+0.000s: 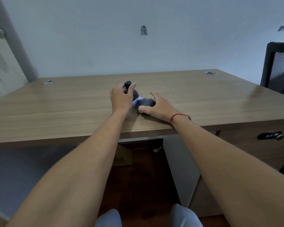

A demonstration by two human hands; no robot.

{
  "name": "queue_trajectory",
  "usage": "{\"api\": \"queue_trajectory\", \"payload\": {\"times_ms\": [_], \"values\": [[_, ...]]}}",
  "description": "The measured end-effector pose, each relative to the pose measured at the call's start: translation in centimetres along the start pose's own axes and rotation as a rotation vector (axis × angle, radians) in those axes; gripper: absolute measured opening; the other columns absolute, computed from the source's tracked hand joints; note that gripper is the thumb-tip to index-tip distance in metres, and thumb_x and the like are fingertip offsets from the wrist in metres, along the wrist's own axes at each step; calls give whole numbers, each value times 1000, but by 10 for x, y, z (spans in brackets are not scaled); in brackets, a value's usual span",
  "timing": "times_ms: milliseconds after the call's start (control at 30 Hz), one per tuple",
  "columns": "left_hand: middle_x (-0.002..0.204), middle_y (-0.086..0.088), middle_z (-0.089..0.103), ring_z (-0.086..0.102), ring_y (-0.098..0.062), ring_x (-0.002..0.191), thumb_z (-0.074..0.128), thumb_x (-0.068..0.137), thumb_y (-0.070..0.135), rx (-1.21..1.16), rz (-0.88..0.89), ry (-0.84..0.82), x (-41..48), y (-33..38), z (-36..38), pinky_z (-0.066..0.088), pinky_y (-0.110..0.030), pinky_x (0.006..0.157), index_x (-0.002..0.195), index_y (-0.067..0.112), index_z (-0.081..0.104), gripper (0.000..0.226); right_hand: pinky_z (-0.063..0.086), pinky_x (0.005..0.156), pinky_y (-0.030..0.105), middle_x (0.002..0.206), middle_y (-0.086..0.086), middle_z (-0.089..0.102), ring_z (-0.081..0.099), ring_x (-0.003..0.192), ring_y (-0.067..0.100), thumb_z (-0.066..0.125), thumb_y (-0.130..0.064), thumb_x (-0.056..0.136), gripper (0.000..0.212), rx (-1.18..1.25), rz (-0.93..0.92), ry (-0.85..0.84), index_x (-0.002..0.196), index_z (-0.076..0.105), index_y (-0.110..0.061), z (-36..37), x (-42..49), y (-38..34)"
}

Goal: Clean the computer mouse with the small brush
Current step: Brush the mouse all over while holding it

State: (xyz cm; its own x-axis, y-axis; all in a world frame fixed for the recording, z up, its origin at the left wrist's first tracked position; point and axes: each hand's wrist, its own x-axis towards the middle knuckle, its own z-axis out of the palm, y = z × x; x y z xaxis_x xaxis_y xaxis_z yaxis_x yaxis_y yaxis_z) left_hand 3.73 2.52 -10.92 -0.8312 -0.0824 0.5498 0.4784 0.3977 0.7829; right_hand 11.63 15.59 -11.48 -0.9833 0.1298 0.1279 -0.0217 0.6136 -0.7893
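The computer mouse (146, 102) is dark grey and lies near the middle of the wooden desk (56, 112), blurred by motion. My right hand (159, 106) cups it, thumb against its near side and fingers arched over its far side. My left hand (121, 97) grips the small brush (134, 95) by its dark handle, whose round end sticks up above my fingers. The brush's pale bristles point down to the right and meet the left end of the mouse. A red thread bracelet circles my right wrist.
Two metal cable grommets (47, 82) (210, 73) sit near the desk's far corners. A black mesh chair (279, 72) stands at the right end. A dark handle (270, 136) is on the drawer front at the right. The wall runs right behind the desk.
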Motion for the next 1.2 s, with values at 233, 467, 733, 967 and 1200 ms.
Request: {"api": "queue_trajectory", "payload": {"times_ms": [233,467,733,967,1200], "values": [[66,-18,69,59,-30,61,65,84,32,-60,-35,43,-4,3,3,49,-35,63,69,0,62,35,41,104,38,146,6,47,47,131,24,71,-48,75,93,-52,2,36,150,27,-15,2,1,1],[66,-18,71,55,-20,58,69,83,29,-101,36,10,-1,22,-2,47,-31,63,74,-2,68,32,40,105,38,148,5,45,47,131,24,72,-49,74,96,-38,0,36,151,25,-16,2,3,2],[79,-12,75,69,-27,75,68,85,25,31,78,-107,-4,16,6,53,-33,74,86,3,70,22,42,104,38,141,8,51,50,129,27,76,-46,70,100,2,-10,46,149,26,-12,2,4,5],[76,-12,73,64,-18,69,71,82,27,-100,-105,49,-6,9,-5,53,-32,72,80,2,70,25,41,108,41,147,6,47,47,133,24,74,-50,68,105,-3,-2,35,153,21,-17,4,7,6],[87,-11,74,66,-23,82,70,82,32,-22,-177,208,-17,7,-11,47,-28,74,84,7,71,25,43,79,30,117,6,67,61,106,25,51,-37,92,33,85,-8,57,112,67,-17,4,16,5]]}}
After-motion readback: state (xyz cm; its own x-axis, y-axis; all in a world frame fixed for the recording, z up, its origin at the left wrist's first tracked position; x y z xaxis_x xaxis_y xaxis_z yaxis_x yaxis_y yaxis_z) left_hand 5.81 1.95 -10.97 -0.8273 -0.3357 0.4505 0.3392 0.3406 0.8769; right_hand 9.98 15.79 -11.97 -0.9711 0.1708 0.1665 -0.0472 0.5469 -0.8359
